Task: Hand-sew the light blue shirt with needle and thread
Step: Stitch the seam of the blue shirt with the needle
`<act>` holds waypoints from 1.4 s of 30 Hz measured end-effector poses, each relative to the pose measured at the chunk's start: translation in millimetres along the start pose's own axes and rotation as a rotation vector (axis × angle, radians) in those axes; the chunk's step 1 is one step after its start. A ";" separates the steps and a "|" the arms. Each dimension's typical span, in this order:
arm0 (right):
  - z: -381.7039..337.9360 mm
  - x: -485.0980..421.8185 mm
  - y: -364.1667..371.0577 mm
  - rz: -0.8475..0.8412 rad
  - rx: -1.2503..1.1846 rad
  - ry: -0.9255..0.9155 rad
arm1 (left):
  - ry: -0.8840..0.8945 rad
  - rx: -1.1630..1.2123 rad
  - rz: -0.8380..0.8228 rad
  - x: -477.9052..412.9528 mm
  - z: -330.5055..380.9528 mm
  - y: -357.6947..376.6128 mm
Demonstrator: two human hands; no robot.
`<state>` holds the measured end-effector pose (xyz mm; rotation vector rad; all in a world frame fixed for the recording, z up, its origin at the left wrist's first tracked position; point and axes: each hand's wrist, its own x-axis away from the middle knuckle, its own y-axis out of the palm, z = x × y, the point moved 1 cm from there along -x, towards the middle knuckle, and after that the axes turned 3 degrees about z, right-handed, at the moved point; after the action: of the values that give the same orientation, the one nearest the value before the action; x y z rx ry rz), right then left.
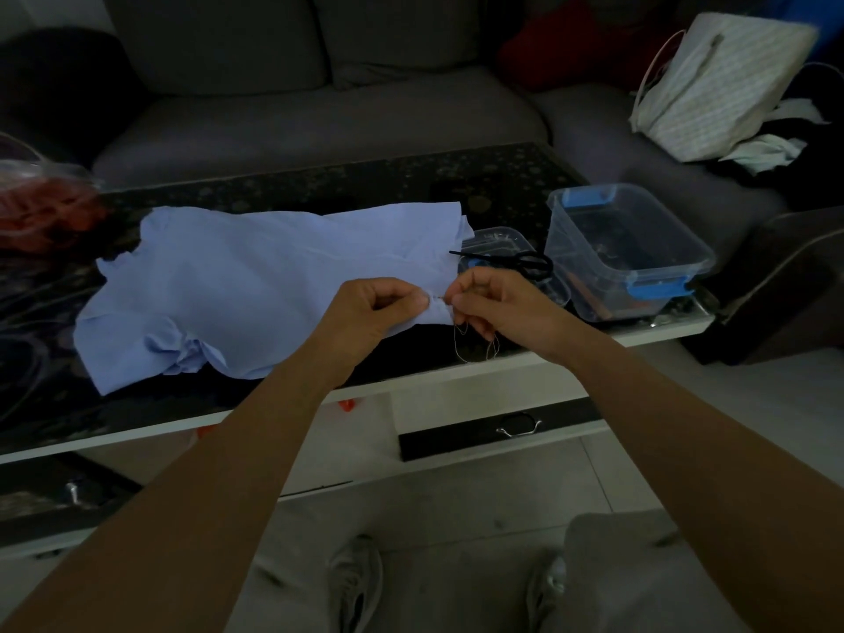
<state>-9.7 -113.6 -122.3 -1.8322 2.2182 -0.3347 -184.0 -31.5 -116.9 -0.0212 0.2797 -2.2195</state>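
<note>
Nearest: two grey shoes [356,582] on pale floor tiles, a grey-trousered knee [616,564] at lower right. Both bare forearms reach forward and upward from the bottom corners, converging over the bench's front edge [502,365], which is white under a dark patterned top. Under that edge, a dark drawer front with a metal handle [518,427]. Left hand [374,312]: knuckles up, fingers curled, thumb and forefinger pinching the near right corner of the light blue shirt [255,285] and lifting it slightly off the bench. Right hand [498,308]: just beside the left, nearly touching, fingers curled, thumb and fingertips closed on the thread [475,344] where it meets the cloth; pale loops of it hang below the hand, over the bench edge. Needle too small to make out in the dim light. The shirt lies spread flat across the middle of the bench, a sleeve bunched at its near left, with nothing resting on it. Just beyond the right hand, black scissors [516,260] lie across a small clear box [498,239], their tips reaching the shirt's right edge. To the right of these, a larger clear tub with blue clasps [625,253], open, contents indistinct. At the bench's far left, a clear bag holding something red [41,207]. Behind the bench, a grey sofa [319,116]; on its right part, a striped pale bag [717,84] with light cloth beside it, and a red cushion [561,43] farther back.
</note>
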 end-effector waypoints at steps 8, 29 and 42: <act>-2.9 -2.4 6.7 0.027 0.006 -0.085 | -0.052 -0.002 0.001 -0.8 -1.3 1.7; -7.4 -2.0 19.1 0.190 0.380 -0.546 | -0.042 -0.141 0.097 0.9 0.0 9.0; -19.2 6.5 -22.8 0.825 -0.588 -0.122 | -0.087 -0.120 0.321 -3.4 -9.2 2.6</act>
<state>3.9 -123.9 -97.0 -0.8961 2.9054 0.6159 -180.9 -28.6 -126.1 -0.1285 0.3427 -1.8765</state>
